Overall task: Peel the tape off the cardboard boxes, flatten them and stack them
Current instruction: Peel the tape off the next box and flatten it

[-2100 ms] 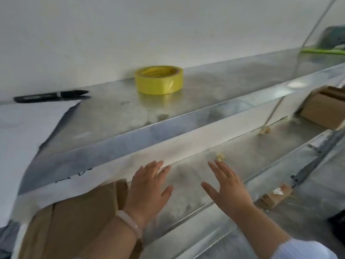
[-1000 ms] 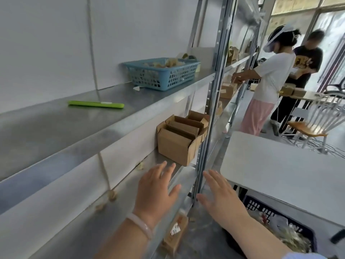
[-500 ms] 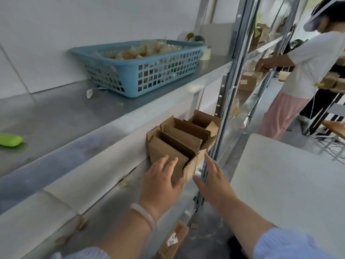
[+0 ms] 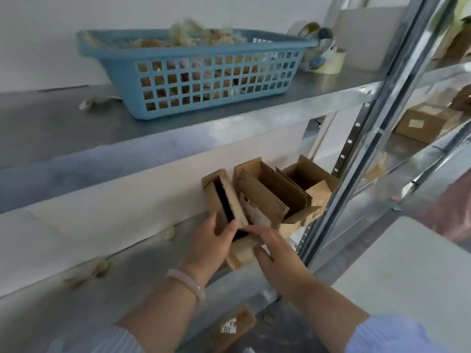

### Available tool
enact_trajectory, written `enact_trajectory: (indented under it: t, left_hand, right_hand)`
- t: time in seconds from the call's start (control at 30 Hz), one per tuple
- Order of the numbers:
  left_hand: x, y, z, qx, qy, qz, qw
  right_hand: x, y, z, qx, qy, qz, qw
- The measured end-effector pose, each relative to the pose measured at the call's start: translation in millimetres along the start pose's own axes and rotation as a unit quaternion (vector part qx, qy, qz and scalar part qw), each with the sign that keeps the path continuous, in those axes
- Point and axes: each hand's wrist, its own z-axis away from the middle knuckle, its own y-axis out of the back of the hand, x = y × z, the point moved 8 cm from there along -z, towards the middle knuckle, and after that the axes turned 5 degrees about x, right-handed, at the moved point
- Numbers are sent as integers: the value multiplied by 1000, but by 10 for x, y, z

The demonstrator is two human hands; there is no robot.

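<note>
Left hand [image 4: 211,242] and right hand [image 4: 276,253], close together, both grip the near box [image 4: 230,200] between them. Further boxes [image 4: 270,192] touch it just beyond the fingertips; pulling it out may drag them off the shelf [image 4: 153,281] under the wrists
</note>
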Motion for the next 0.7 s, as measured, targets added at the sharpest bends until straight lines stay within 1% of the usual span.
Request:
enact_trajectory:
  t: [0.1, 0.17, 0.2, 0.27, 0.3, 0.37, 0.43, 0.5, 0.57, 0.7]
  left_hand:
    - [-22, 58, -18, 5, 28, 29, 999]
    - [-74, 107, -36, 8, 45, 33, 998]
    - [-115, 137, -32, 8, 54, 38, 998]
    - [-141, 191, 32, 2, 64, 65, 996]
    - [-142, 212, 72, -2, 59, 72, 996]
    - [-139, 244, 168, -4, 44, 68, 997]
    - [-199, 260, 280, 2, 36, 81, 996]
    - [-377, 268, 375, 9, 45, 122, 991]
    - [-559, 272, 476, 8, 59, 144, 988]
    - [-814, 334, 586, 19, 86, 165, 982]
  right_hand:
    - [-42, -111, -56, -48, 20, -37, 998]
    - [-61, -211, -88, -75, 17, -50, 996]
    - [-47, -233, -113, -75, 3, -72, 995]
    - [43, -273, -152, -65, -56, -133, 987]
    - [112, -284, -170, -54, -83, -142, 985]
    - [314, -325, -187, -41, -144, -110, 983]
    - [540, -453, -149, -71, -221, -121, 965]
    - [639, -604, -76, -116, -277, -175, 938]
    - [637, -709, -50, -133, -271, -217, 928]
    - [388, -610, -147, -79, -185, -230, 952]
